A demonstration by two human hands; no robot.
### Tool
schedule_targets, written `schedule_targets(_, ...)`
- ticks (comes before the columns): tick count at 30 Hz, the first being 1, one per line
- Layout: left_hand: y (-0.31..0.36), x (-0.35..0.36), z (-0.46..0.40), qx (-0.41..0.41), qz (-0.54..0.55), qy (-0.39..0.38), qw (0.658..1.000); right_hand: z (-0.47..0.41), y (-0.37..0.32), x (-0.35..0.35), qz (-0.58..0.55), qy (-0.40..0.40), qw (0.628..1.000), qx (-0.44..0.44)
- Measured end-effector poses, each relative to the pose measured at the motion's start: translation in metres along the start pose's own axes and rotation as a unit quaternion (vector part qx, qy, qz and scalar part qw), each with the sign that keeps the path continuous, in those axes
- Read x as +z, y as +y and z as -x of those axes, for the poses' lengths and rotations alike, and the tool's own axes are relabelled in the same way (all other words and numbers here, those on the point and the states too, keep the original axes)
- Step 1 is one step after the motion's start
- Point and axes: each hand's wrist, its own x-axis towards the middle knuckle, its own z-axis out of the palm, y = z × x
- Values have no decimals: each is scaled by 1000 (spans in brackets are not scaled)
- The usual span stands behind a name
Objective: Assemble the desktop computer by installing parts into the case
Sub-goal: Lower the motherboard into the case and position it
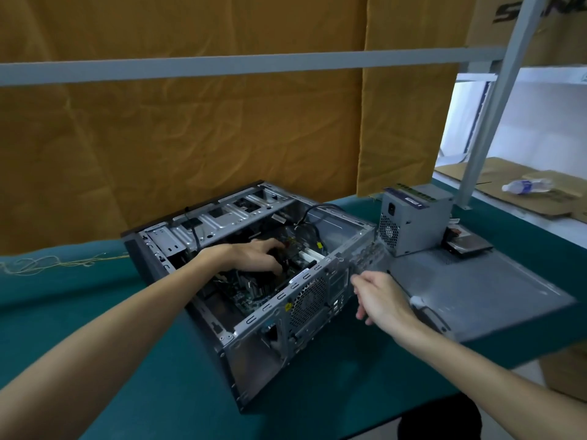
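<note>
Motherboard (251, 290) seating, I'd say: left hand (254, 257) grips something dark inside the case (254, 354); right hand (378, 296), fingers loosely curled, touches its rear. Next: align carefully.

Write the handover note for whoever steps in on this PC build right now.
Left hand: inside the open case, fingers curled on a dark part over the motherboard; exact grip unclear.
Right hand: outside the case's rear panel, fingers loose, holding nothing.
Done: motherboard sits in the case.
Left: power supply stands outside on the side panel, drive beside it; both uninstalled.
</note>
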Motion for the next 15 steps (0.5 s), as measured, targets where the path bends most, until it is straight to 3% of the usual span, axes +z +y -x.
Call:
schedule_targets(3,-6,10,-11,-56,-33,45,997,7,10,5,8,-89,995,42)
schedule_targets(6,-9,16,-18,-75,-83,64,992,15,15,14,-85,-205,967,124)
schedule_targets(12,-9,14,-15,-52,-115,182,975,15,12,23,-312,-260,872,274)
schedule_targets(15,-8,18,-14,-46,-133,184,973,14,8,20,-354,-275,846,289)
